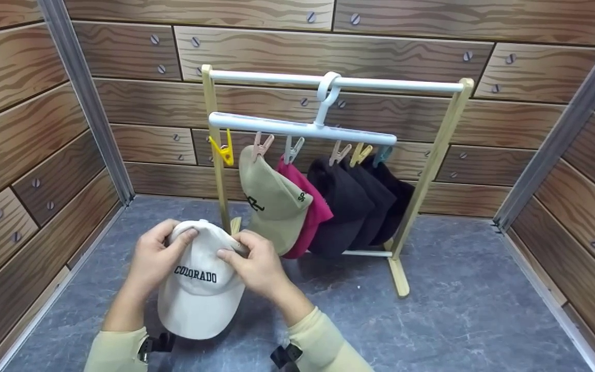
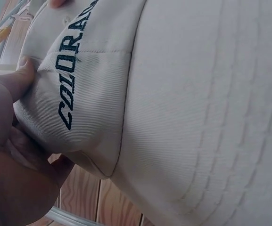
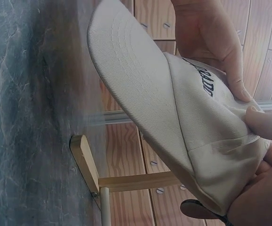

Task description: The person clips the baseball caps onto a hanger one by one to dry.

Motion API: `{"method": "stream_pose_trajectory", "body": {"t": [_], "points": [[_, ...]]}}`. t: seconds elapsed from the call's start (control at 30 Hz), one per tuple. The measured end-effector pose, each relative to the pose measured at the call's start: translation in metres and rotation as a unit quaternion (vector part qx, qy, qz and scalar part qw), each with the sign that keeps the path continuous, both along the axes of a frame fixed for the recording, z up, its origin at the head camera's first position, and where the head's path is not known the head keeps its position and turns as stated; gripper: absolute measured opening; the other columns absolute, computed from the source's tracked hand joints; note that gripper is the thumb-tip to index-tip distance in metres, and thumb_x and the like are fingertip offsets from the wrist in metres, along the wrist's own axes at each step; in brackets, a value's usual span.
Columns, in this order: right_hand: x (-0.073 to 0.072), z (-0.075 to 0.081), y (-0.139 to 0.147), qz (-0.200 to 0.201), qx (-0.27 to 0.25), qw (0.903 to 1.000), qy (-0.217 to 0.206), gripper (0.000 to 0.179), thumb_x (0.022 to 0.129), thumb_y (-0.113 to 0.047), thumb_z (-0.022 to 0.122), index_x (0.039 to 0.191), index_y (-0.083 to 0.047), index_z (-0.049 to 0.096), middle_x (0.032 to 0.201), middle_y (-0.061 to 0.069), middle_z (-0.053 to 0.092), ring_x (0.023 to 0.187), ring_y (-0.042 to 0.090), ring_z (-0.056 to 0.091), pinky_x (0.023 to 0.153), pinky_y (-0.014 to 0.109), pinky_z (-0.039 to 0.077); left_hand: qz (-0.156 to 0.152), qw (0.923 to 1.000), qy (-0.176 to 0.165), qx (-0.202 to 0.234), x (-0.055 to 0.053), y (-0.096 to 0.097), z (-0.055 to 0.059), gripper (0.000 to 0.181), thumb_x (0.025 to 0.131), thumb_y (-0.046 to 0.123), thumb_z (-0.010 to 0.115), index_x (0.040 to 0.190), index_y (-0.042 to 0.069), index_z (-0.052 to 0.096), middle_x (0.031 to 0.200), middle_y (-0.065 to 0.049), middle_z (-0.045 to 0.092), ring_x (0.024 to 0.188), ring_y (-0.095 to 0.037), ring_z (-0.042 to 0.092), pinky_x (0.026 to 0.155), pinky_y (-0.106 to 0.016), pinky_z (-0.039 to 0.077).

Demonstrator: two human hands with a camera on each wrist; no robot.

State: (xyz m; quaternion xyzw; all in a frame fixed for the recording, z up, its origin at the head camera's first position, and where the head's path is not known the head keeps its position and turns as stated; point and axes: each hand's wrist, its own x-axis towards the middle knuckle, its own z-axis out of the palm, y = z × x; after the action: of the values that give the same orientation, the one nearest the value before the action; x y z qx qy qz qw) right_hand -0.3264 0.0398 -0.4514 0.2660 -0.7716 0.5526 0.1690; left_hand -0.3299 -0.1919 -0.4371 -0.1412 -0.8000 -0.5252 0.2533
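Note:
A white baseball cap with COLORADO in dark letters hangs brim down between the two hands, in front of the rack's left post. My left hand pinches the crown's left side, thumb on the front and fingers behind. On the other side of the crown, my right hand grips the fabric the same way. The left wrist view shows the lettering and the stitched brim close up. In the right wrist view both thumbs press the cap. A yellow clothespin without a cap hangs at the hanger's left end.
A white clip hanger hooks over the rail of a wooden rack. Its other clothespins hold a beige cap, a magenta cap and several dark caps. Wood-patterned walls enclose the grey floor.

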Motion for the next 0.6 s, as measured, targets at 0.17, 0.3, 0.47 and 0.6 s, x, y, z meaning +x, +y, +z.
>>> {"method": "stream_pose_trajectory", "body": {"t": [0.17,0.3,0.47,0.6], "points": [[0.001,0.003,0.001,-0.002,-0.001,1.0,0.0,0.016,0.097,-0.017,0.088,0.105,-0.004,0.082,0.098,0.003,0.075,0.089,0.01,0.066,0.082,0.029,0.057,0.002,1.0,0.002,0.004,0.002,0.003,0.003,0.008,0.101,0.015,0.084,0.097,0.009,0.08,0.073,0.004,0.058,0.065,-0.012,0.054,0.057,-0.022,0.046],[0.004,0.006,0.001,-0.002,-0.002,1.0,-0.002,0.016,0.097,-0.016,0.087,0.105,-0.004,0.082,0.099,0.002,0.075,0.09,0.01,0.066,0.082,0.029,0.056,0.003,0.9999,0.005,0.013,0.003,0.005,0.004,0.008,0.101,0.014,0.084,0.099,0.007,0.08,0.075,0.003,0.061,0.067,-0.012,0.056,0.059,-0.022,0.047],[0.007,0.01,0.002,-0.003,-0.002,1.0,0.002,0.016,0.096,-0.016,0.088,0.106,-0.004,0.082,0.101,0.003,0.076,0.092,0.01,0.067,0.083,0.029,0.057,0.0,0.9995,0.012,0.031,0.004,0.007,0.007,0.007,0.101,0.012,0.085,0.1,0.006,0.082,0.079,0.002,0.066,0.071,-0.012,0.06,0.062,-0.02,0.05],[0.008,0.012,0.003,-0.003,-0.008,0.9999,0.01,0.016,0.097,-0.016,0.088,0.106,-0.004,0.082,0.101,0.004,0.076,0.092,0.011,0.068,0.084,0.03,0.058,0.004,0.9991,0.011,0.041,0.005,0.009,0.008,0.007,0.1,0.01,0.085,0.102,0.004,0.082,0.082,0.002,0.068,0.073,-0.01,0.061,0.064,-0.019,0.051]]}}
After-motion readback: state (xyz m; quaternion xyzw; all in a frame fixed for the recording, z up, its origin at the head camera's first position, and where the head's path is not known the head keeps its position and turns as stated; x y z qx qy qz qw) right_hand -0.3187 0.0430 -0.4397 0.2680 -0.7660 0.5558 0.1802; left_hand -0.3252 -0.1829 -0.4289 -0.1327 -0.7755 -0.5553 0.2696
